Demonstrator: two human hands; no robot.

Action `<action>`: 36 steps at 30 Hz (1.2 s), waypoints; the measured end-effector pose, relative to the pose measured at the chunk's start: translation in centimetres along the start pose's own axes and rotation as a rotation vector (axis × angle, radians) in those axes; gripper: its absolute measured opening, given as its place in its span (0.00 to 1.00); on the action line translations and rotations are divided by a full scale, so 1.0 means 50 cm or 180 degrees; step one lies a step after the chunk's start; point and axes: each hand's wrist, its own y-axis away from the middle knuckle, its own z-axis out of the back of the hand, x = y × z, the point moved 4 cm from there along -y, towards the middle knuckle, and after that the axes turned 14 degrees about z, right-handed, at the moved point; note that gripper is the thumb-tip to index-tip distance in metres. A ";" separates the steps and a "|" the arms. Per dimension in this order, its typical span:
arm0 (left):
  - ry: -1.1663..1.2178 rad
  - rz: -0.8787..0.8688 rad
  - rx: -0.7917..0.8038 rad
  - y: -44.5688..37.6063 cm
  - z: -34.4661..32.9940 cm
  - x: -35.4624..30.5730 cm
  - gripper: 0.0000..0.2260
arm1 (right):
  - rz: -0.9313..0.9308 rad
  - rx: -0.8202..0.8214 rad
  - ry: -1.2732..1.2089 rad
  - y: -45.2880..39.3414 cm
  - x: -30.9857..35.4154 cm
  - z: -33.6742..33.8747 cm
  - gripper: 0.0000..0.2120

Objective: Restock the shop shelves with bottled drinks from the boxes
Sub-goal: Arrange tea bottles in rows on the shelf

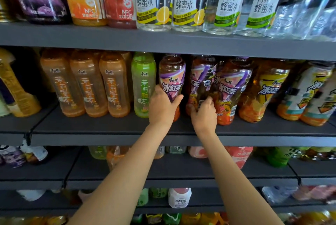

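Observation:
Both of my arms reach to the middle shelf (pixel 101 130). My left hand (pixel 161 106) grips the lower half of a purple-labelled iced tea bottle (pixel 171 75), which stands upright beside a green jasmine tea bottle (pixel 143 82). My right hand (pixel 204 113) holds the base of a second purple-labelled bottle (pixel 201 79), which leans a little to the right. A third purple-labelled bottle (pixel 230 88) stands just right of that hand, touching the second one. No box is in view.
Orange jasmine tea bottles (pixel 85 82) fill the shelf to the left, yellow-labelled iced teas (pixel 263 90) to the right. The shelf above (pixel 163 41) carries juice and honey water bottles close over the bottle tops. Lower shelves hold more drinks.

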 end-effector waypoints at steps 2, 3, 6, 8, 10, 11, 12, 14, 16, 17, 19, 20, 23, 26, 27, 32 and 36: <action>-0.0134 0.0040 0.0158 0.004 -0.015 0.013 0.25 | 0.0041 0.0026 0.0035 0.000 -0.005 0.001 0.27; -0.0191 0.0067 0.0191 0.008 -0.019 0.021 0.25 | 0.0038 0.0040 0.0045 0.000 -0.007 0.001 0.27; -0.0272 0.0178 0.0021 0.000 -0.028 0.024 0.26 | 0.0046 0.0042 0.0076 -0.001 -0.008 -0.002 0.26; -0.0352 0.0262 -0.0089 -0.010 -0.039 0.010 0.28 | 0.0054 0.0041 0.0100 -0.001 -0.007 -0.002 0.26; -0.0427 0.0303 -0.0144 -0.018 -0.056 -0.001 0.28 | 0.0067 0.0069 0.0104 -0.003 -0.007 -0.003 0.26; -0.0426 0.0316 -0.0168 -0.023 -0.064 -0.004 0.28 | 0.0074 0.0084 0.0104 -0.003 -0.008 -0.002 0.26; -0.0408 0.0337 -0.0185 -0.028 -0.071 -0.004 0.27 | 0.0079 0.0100 0.0107 -0.003 -0.009 -0.002 0.26; -0.0362 0.0370 -0.0208 -0.041 -0.079 -0.002 0.27 | 0.0080 0.0141 0.0113 -0.004 -0.012 -0.001 0.27; -0.0331 0.0356 -0.0194 -0.050 -0.081 0.002 0.27 | 0.0073 0.0173 0.0085 -0.004 -0.012 -0.002 0.28; -0.0339 0.0329 -0.0180 -0.051 -0.081 0.004 0.27 | 0.0075 0.0175 0.0065 -0.005 -0.011 -0.002 0.28; -0.0372 0.0272 -0.0168 -0.052 -0.081 0.007 0.27 | 0.0094 0.0183 0.0067 -0.006 -0.011 -0.003 0.28; -0.0389 0.0271 -0.0153 -0.051 -0.080 0.007 0.27 | 0.0105 0.0198 0.0069 -0.007 -0.011 -0.002 0.28; -0.0468 0.0296 0.0023 -0.049 -0.075 0.005 0.26 | 0.0122 0.0277 0.0066 -0.011 -0.007 0.001 0.27; -0.0452 0.0186 0.0110 -0.021 -0.063 0.019 0.27 | 0.0131 0.0308 0.0076 -0.009 -0.002 0.011 0.27; -0.0328 0.0094 0.0044 -0.009 -0.056 0.028 0.27 | 0.0133 0.0306 0.0063 -0.006 -0.001 0.014 0.27; 0.0604 -0.0281 -0.0070 0.021 -0.012 0.060 0.21 | 0.0313 0.0276 0.0042 0.035 0.019 0.014 0.23; 0.0793 -0.0512 0.0150 0.044 -0.003 0.044 0.25 | 0.0523 0.0359 0.0100 0.070 0.058 -0.004 0.19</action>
